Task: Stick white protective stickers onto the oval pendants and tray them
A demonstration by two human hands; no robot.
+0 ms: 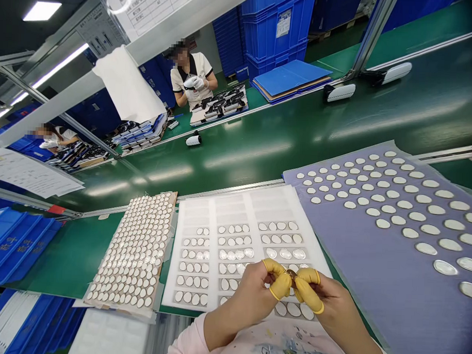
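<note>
Over the near edge of the white tray, my left hand and right hand are both closed, pinching a small gold-coloured piece between fingertips sheathed in yellow finger cots. Rows of silvery oval discs fill the tray just beyond my hands. Past its right edge, a purple sheet carries more discs in curved rows; past its left edge, a tan-backed sheet sits densely packed with them on the green workbench.
</note>
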